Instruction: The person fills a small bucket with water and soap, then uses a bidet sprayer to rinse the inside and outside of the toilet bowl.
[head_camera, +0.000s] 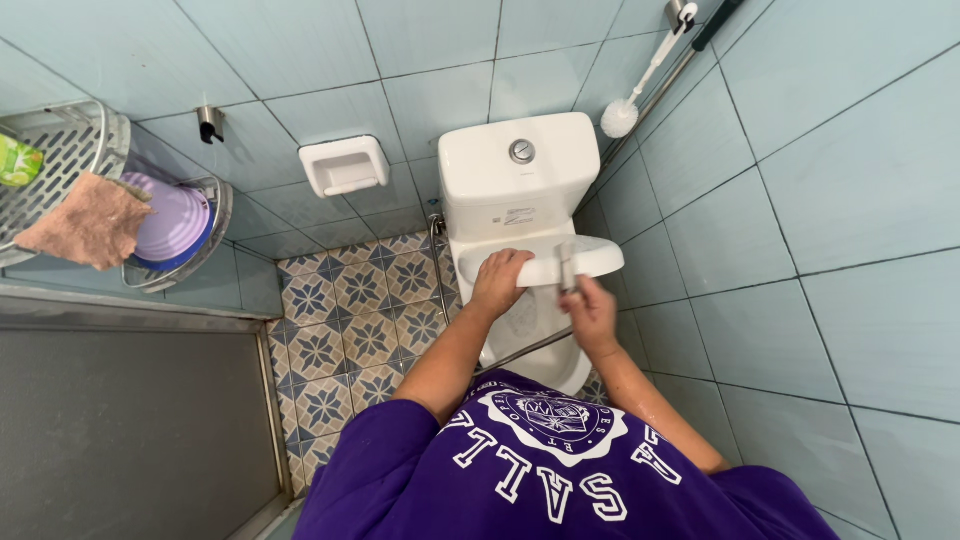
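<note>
I stand over a white toilet (515, 180) with a push button on its tank. My left hand (497, 281) rests on the raised white seat lid (580, 262), gripping its near edge. My right hand (590, 310) is closed around a small metal spray nozzle (566, 268) held in front of the lid; its hose (525, 350) runs down to the left across the bowl. The bowl is mostly hidden behind my arms and my purple shirt.
A white toilet brush (625, 112) hangs on the right wall. A paper holder (344, 166) is on the back wall. Wire corner shelves (70, 150) at left hold a cloth (88, 222) and purple basins (172, 222). Patterned floor tiles (340, 330) lie left of the toilet.
</note>
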